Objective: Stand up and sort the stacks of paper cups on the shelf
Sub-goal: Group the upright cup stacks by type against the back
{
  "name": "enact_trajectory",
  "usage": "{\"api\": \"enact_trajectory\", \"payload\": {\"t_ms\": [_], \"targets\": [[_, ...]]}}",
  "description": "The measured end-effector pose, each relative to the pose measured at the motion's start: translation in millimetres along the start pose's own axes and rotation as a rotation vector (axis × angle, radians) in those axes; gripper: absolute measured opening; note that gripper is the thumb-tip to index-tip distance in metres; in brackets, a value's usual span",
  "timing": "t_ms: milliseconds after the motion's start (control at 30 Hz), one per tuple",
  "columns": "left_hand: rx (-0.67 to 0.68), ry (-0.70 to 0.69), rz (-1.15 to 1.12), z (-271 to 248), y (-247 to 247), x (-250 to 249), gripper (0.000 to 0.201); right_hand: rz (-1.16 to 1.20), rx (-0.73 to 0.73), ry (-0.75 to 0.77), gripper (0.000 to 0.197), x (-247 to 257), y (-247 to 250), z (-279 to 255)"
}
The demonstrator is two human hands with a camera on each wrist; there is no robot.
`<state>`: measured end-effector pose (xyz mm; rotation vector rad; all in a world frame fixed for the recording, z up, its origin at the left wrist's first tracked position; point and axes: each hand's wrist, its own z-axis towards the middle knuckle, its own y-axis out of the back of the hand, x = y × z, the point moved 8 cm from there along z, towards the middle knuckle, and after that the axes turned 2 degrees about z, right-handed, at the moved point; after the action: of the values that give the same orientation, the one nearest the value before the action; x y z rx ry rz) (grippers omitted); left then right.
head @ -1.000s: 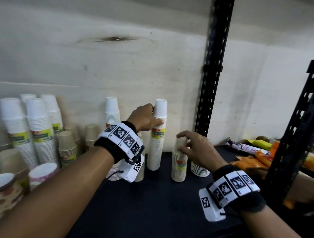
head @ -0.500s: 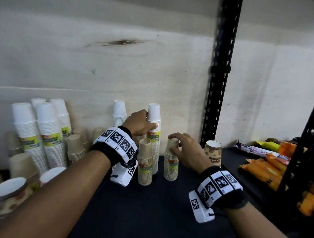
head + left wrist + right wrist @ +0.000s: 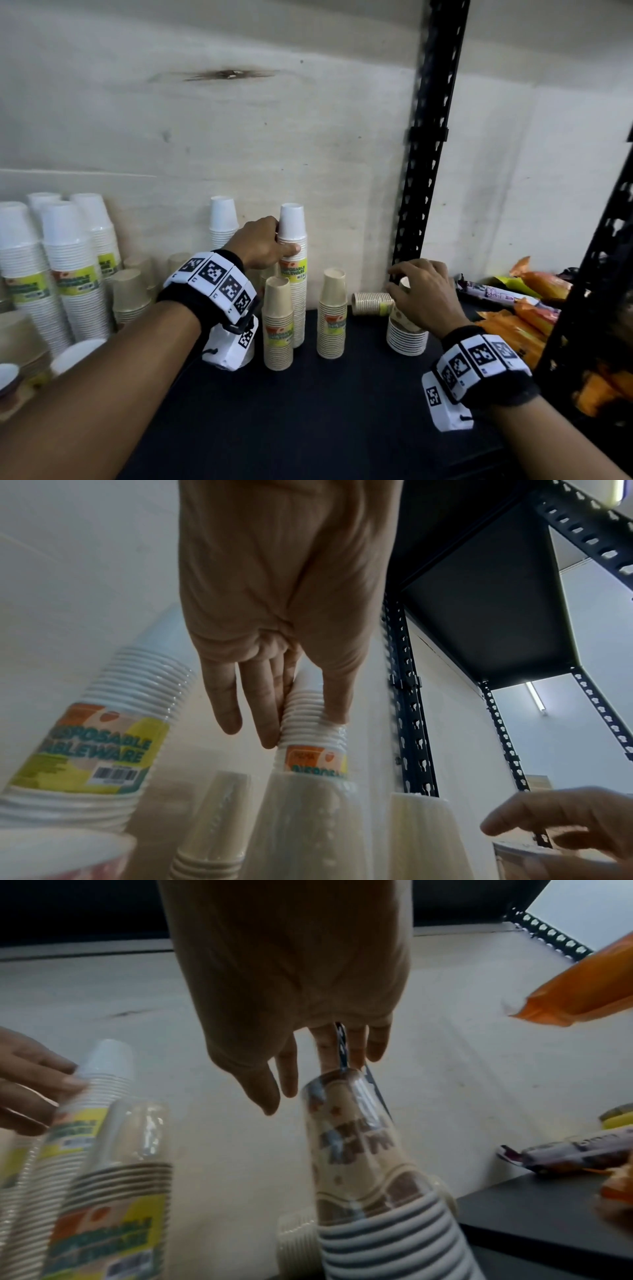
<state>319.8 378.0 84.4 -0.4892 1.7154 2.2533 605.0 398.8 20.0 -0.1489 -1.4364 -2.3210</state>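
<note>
A tall white cup stack [image 3: 292,260] with a yellow-green label stands at the back of the dark shelf [image 3: 308,411]. My left hand [image 3: 275,245] grips it near the top, thumb in front; in the left wrist view my left hand [image 3: 304,712] has thumb and fingers round the stack's [image 3: 310,723] ribbed rims. Two short beige stacks [image 3: 278,322] [image 3: 331,315] stand free in front. My right hand [image 3: 411,287] arches over a wrapped printed cup stack [image 3: 407,332]. In the right wrist view my right hand [image 3: 301,1069] has its fingers spread above that stack [image 3: 356,1150], the thumb clear of it.
A beige stack [image 3: 371,303] lies on its side by the wall. More white and beige stacks [image 3: 68,274] crowd the left. Orange snack packets [image 3: 527,318] lie at the right. A black slotted post [image 3: 421,171] rises behind my right hand, another [image 3: 589,274] stands nearer.
My right hand has let go of the short beige stack and moved right to the printed stack. My left hand keeps its hold on the tall white stack.
</note>
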Motion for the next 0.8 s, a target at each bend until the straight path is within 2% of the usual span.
{"api": "enact_trajectory", "payload": {"t_ms": [133,300,500,800], "targets": [[-0.006,-0.003,0.001,-3,2,1,0.047,-0.017,0.127,-0.065,0.042,-20,-11,-6],[-0.007,-0.001,-0.005,-4,2,1,0.047,0.085,0.112,-0.018,0.039,-13,-3,-14],[-0.004,0.004,-0.020,-4,1,-1,0.047,0.163,0.143,0.070,0.040,20,3,-34],[-0.003,0.013,0.004,-4,2,1,0.046,0.276,0.199,0.111,0.041,45,-4,-44]]}}
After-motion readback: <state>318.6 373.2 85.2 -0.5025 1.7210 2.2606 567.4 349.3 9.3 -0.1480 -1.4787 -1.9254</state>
